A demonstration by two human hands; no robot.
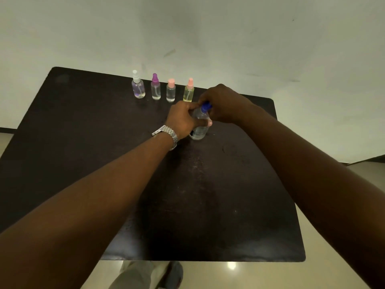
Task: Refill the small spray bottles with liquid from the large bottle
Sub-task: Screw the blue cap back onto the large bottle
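Head view: left hand (181, 119) around clear large bottle (199, 131), right hand (224, 103) around blue cap (206, 106).

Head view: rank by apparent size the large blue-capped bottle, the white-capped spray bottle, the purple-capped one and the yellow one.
1. large blue-capped bottle, though it also stands nearest the camera.
2. white-capped spray bottle.
3. purple-capped bottle and yellow bottle: too alike to rank.

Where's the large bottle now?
Head view, mid-frame: the large bottle stands gripped by the left hand, right hand on its blue cap, nearest the yellow spray bottle.
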